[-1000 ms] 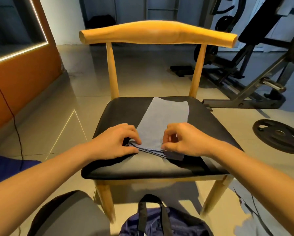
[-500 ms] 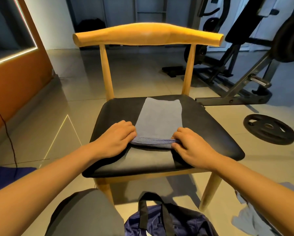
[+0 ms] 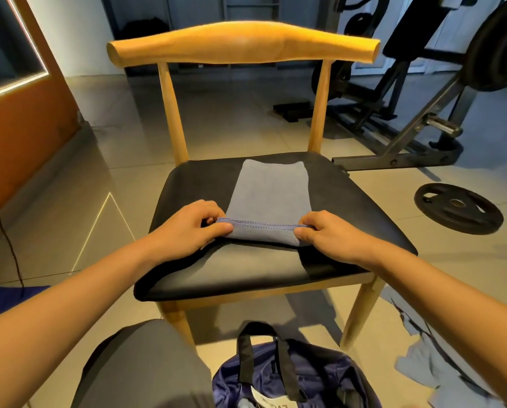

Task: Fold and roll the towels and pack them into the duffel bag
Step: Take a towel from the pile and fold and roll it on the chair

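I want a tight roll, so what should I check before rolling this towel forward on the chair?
1. Left hand pinches the near left corner of the towel: ok.
2. Right hand pinches the near right corner: ok.
3. Towel lies flat as a folded strip on the chair seat: ok.
4. Near hem straight between the hands: ok.
5. Duffel bag below, mouth open: cannot tell.

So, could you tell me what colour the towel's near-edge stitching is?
Blue-violet stitching on the folded grey-blue cloth towel; the head view shows it best.
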Available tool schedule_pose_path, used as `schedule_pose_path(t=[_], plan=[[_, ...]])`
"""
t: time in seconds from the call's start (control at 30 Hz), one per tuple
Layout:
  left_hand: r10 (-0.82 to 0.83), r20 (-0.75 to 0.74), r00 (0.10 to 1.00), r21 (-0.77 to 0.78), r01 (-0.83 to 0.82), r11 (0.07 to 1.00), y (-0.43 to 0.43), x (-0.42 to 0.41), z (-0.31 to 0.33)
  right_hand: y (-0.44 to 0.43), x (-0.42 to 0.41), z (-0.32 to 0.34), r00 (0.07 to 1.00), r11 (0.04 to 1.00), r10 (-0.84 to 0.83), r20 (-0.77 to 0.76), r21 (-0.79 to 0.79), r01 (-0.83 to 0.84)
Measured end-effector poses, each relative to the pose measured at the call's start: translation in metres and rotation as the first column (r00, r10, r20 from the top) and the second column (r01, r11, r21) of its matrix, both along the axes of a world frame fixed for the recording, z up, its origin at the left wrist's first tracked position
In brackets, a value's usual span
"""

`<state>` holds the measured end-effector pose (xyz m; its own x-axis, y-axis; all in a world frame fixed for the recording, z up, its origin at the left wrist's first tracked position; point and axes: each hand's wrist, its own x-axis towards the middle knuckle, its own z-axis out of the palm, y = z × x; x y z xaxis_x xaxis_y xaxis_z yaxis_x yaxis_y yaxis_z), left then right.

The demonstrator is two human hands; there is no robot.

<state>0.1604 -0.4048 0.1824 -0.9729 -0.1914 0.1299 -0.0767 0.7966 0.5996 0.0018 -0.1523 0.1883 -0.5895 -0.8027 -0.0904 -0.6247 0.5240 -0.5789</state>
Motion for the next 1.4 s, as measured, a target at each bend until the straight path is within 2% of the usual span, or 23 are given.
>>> schedule_pose_path(t=[0.13, 0.23, 0.3, 0.37, 0.4, 0.47, 0.5, 0.6, 0.67, 0.77, 0.83, 0.9, 0.97, 1.03, 1.07, 1.1, 1.17, 1.23, 1.3, 1.4], plan=[[0.106, 0.189, 0.976, -0.026, -0.103, 0.994, 0.01, -0.013, 0.001, -0.001, -0.005, 0.0, 0.998, 0.997, -0.058, 0.019, 0.048, 0.057], [0.183, 0.256, 0.949, 0.027, -0.196, 0.98, 0.013, -0.021, 0.002, -0.002, -0.006, -0.004, 0.989, 0.992, -0.102, -0.105, 0.062, 0.109], [0.25, 0.187, 0.95, 0.046, -0.263, 0.964, 0.014, -0.023, 0.002, 0.002, -0.004, -0.007, 0.948, 0.993, -0.114, -0.296, -0.042, 0.107], [0.273, 0.034, 0.961, 0.06, -0.275, 0.96, 0.015, -0.018, -0.001, 0.008, -0.001, -0.01, 0.857, 0.986, -0.029, -0.515, -0.154, -0.059], [0.254, -0.051, 0.966, 0.038, -0.252, 0.967, 0.017, -0.014, -0.004, 0.01, 0.0, -0.012, 0.787, 0.978, 0.042, -0.615, -0.136, -0.159], [0.17, -0.209, 0.963, -0.138, -0.201, 0.97, 0.016, -0.006, -0.015, 0.012, 0.001, -0.019, 0.66, 0.964, 0.129, -0.74, -0.064, -0.26], [0.105, -0.256, 0.961, -0.233, -0.167, 0.958, 0.013, -0.002, -0.02, 0.014, 0.002, -0.022, 0.631, 0.96, 0.143, -0.762, -0.047, -0.274], [-0.051, -0.207, 0.977, -0.388, -0.034, 0.921, 0.001, 0.008, -0.025, 0.02, 0.002, -0.028, 0.645, 0.964, 0.18, -0.743, 0.002, -0.266], [-0.084, -0.156, 0.984, -0.444, 0.006, 0.896, -0.002, 0.011, -0.024, 0.024, 0.0, -0.027, 0.669, 0.965, 0.183, -0.72, 0.0, -0.264], [-0.032, -0.137, 0.99, -0.401, -0.026, 0.916, 0.0, 0.006, -0.023, 0.02, -0.002, -0.024, 0.687, 0.971, 0.177, -0.704, 0.013, -0.237], [0.04, -0.124, 0.991, -0.323, -0.078, 0.943, 0.005, -0.001, -0.02, 0.016, -0.002, -0.02, 0.745, 0.981, 0.146, -0.651, -0.005, -0.196], [0.126, -0.055, 0.991, -0.231, -0.135, 0.963, 0.012, -0.008, -0.016, 0.014, -0.004, -0.013, 0.866, 0.989, 0.107, -0.489, -0.036, -0.143], [0.196, 0.054, 0.979, -0.157, -0.186, 0.97, 0.017, -0.015, -0.011, 0.013, -0.009, -0.004, 0.963, 0.996, 0.09, -0.255, -0.001, -0.094], [0.247, 0.183, 0.952, -0.047, -0.243, 0.969, 0.02, -0.021, -0.003, 0.011, -0.015, 0.002, 0.996, 0.998, 0.052, -0.069, 0.023, -0.05], [0.261, 0.238, 0.936, 0.008, -0.27, 0.963, 0.021, -0.025, 0.002, 0.009, -0.017, 0.002, 0.999, 0.999, 0.028, -0.031, 0.028, -0.027], [0.272, 0.275, 0.922, 0.04, -0.294, 0.955, 0.021, -0.028, 0.007, 0.007, -0.019, 0.001, 0.999, 1.0, 0.0, -0.035, 0.026, 0.001], [0.301, 0.274, 0.913, 0.037, -0.323, 0.946, 0.019, -0.032, 0.012, 0.005, -0.021, -0.003, 0.981, 0.998, -0.06, -0.187, -0.03, 0.056], [0.309, 0.157, 0.938, 0.046, -0.319, 0.947, 0.019, -0.032, 0.01, 0.006, -0.02, -0.006, 0.927, 0.989, -0.048, -0.371, -0.148, -0.008], [0.261, 0.0, 0.965, 0.036, -0.261, 0.965, 0.025, -0.026, 0.004, 0.007, -0.019, -0.01, 0.858, 0.972, 0.043, -0.512, -0.178, -0.155], [0.146, -0.19, 0.971, -0.121, -0.171, 0.978, 0.027, -0.016, -0.013, 0.007, -0.019, -0.017, 0.799, 0.96, 0.095, -0.594, -0.158, -0.231]])
